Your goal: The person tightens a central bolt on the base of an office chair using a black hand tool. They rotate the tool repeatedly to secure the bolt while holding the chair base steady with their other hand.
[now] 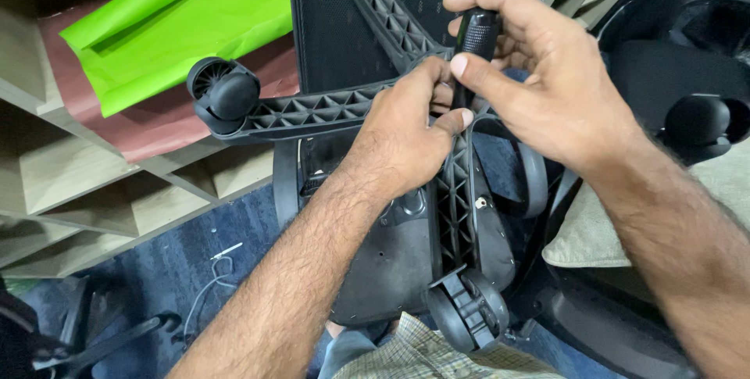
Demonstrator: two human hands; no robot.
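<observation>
A black plastic star-shaped chair base (312,109) with ribbed arms lies upside down in front of me. My left hand (410,133) grips its hub at the centre. My right hand (539,74) is closed around a black cylinder (475,33) that stands in the hub. A castor wheel (223,91) sits on the left arm's end, and another castor (467,310) sits on the near arm's end. Under the base lies the black chair seat and mesh back (344,31).
A bright green sheet (180,31) lies on brownish paper over wooden shelf compartments (94,191) at the left. More black chair parts with a castor (699,121) are at the right. Blue carpet (195,262) with a white wire lies below.
</observation>
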